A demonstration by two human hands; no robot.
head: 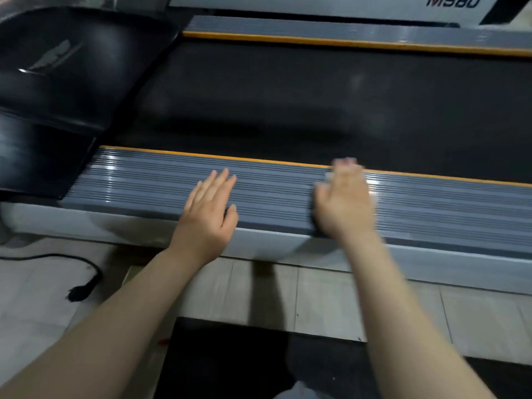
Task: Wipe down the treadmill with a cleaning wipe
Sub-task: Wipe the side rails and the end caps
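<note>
both hands are down on the near side rail (144, 180) of the treadmill (288, 96), the grey ribbed strip with the orange edge line that runs left to right across the view. the left hand (208, 208) lies flat, fingers straight and together, palm on the ribs, holding nothing, bracing by the look of it. the right hand (344, 200) sits further right on the same rail, blurred, pressing down; a pale patch shows at its fingertips, likely the cleaning wipe (328, 177), but i cannot tell how that grip is closed around it, or how much wipe sits under the palm.

here's the key relation: the rail's long axis runs left to right, and the right hand holds the middle of it. to its right, a long stretch of ribs runs out of view; to its left, the bracing hand is near, directly in the path. so a stroke rightward looks to have open room, and a leftward one would call for the left hand to lift.

far of the rail lies the black belt (316, 110), then the far rail (316, 28). the near edge drops to a pale side panel (115, 228) and the floor (345, 298), where a black cable (86, 283) lies left.
</note>
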